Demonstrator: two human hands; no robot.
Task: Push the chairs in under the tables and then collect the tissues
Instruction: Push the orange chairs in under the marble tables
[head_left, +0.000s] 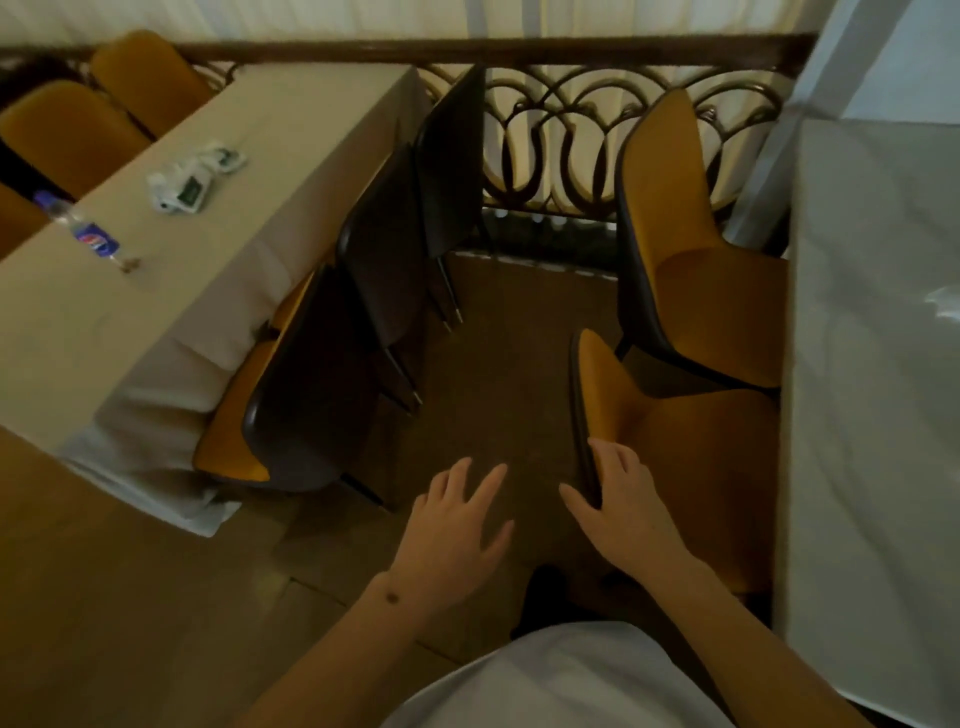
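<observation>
My right hand (621, 512) grips the top edge of the backrest of the near orange chair (691, 447), thumb on the dark outer side, fingers on the inner side. That chair's seat reaches under the right table (872, 364). A second orange chair (675, 249) stands further along the same table, partly out. My left hand (457, 525) hovers with spread fingers over the aisle floor, touching nothing. Three dark-backed chairs (332, 364) are tucked against the left table (249, 171). Crumpled tissue packets (192, 179) lie on the left table.
A plastic bottle (83, 228) lies on the left table near a small scrap. More orange chairs (72, 135) stand on that table's far side. An ornate metal railing (571, 135) with a curtain behind closes the aisle's far end. A white scrap (943, 304) lies on the right table.
</observation>
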